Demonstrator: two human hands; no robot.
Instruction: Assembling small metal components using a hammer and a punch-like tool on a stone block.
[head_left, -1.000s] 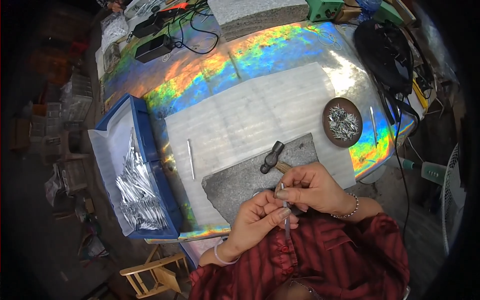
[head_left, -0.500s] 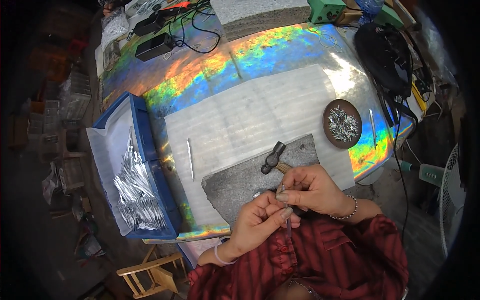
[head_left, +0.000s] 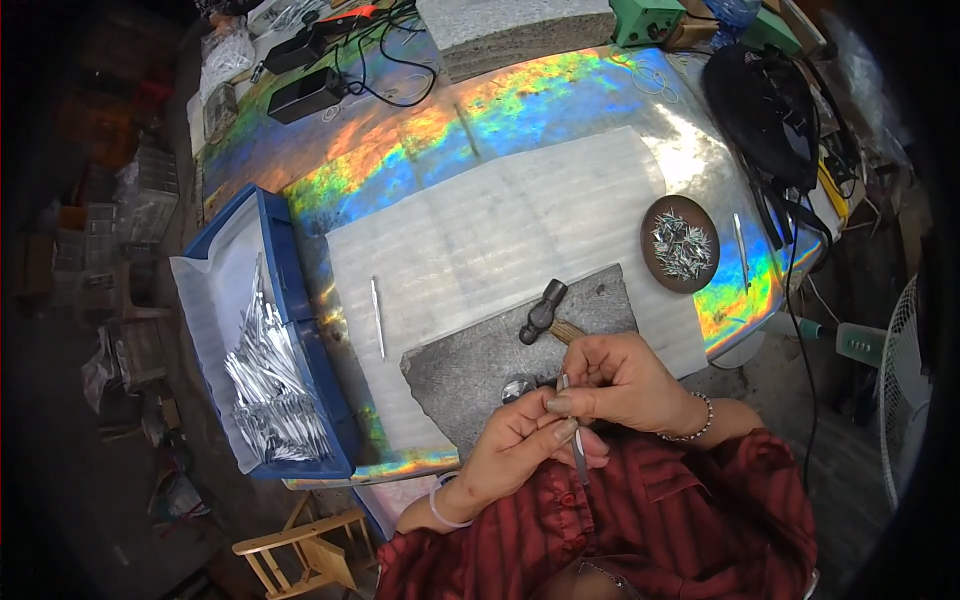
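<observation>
Hands (head_left: 512, 442) now hide metal piece (head_left: 516, 387) less.

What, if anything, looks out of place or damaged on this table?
One slim metal piece lies alone on the white foam sheet, away from the metal pile in the blue bin; a second piece lies beside the brown bowl. They look stray, though perhaps deliberately. The grey stone slab has a ragged left edge, possibly chipped.

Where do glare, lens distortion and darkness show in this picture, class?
Head view: glare whitens the table beside the black bag; the table's outline bows. Same head view: corners fall black; the thin held strip shows little detail.
</observation>
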